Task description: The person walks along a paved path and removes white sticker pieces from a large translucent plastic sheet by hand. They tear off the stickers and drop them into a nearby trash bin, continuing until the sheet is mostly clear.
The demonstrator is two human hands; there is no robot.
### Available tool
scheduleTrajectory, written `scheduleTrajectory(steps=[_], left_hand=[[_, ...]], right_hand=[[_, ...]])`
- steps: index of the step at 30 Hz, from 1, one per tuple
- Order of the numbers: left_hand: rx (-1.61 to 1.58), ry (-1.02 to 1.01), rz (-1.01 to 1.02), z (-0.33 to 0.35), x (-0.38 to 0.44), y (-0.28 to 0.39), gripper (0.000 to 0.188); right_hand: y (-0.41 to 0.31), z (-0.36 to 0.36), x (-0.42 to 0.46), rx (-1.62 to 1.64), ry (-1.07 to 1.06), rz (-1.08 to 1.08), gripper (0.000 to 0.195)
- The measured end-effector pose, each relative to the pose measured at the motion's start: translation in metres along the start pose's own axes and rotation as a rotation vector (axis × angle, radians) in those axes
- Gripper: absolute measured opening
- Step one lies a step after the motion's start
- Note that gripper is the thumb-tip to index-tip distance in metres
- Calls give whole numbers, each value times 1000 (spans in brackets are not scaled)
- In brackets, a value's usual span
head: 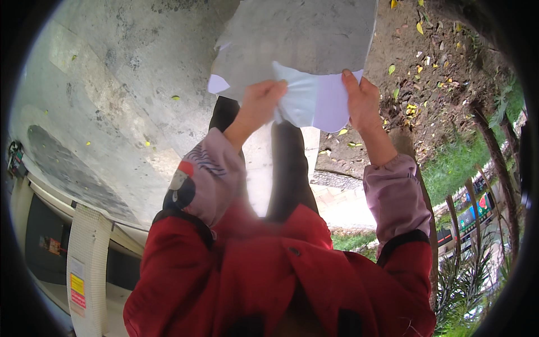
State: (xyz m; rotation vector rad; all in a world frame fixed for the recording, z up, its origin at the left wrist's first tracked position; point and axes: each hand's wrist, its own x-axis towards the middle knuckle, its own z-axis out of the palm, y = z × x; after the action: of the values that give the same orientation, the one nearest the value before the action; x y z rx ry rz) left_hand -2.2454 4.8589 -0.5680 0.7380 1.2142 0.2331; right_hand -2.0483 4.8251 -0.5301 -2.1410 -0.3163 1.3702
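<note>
My left hand [262,101] pinches a bunched, pale blue-white thin sheet [297,94], pulled into creases that fan out from the fingers. My right hand [363,101] grips the right edge of a large grey panel [294,33], thumb on top. This panel extends away from me past the top of the view. Along its near, rounded edge shows a smooth lilac-white area [332,103], joined to the creased sheet. A smaller lilac-white patch [218,84] sits at the panel's near left corner. Whether the grey part is opaque, clear or reflective, I cannot tell.
Below lies stained grey paving [126,76] with scattered leaves. Bare soil with yellow leaves [421,76] borders it on the right, beside plants [446,168] and thin trunks [492,139]. At lower left stands a tiled pillar [88,248] bearing notices.
</note>
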Motion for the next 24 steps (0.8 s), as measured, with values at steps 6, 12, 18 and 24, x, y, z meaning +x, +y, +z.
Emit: scheduleTrajectory(steps=[6,12,18,24], left_hand=[[-12,167,14,-53,7,11,28],[-269,188,-18,-39,9,31,27],[91,212,485,-15,10,28,22],[-561,98,-9,-24,5,66,26]], right_hand=[[18,47,20,393,-64,113,29],[0,75,10,824,-305,276,34],[1,93,-32,729,-169,452,32],[-25,86,-41,513,-210,274,32]])
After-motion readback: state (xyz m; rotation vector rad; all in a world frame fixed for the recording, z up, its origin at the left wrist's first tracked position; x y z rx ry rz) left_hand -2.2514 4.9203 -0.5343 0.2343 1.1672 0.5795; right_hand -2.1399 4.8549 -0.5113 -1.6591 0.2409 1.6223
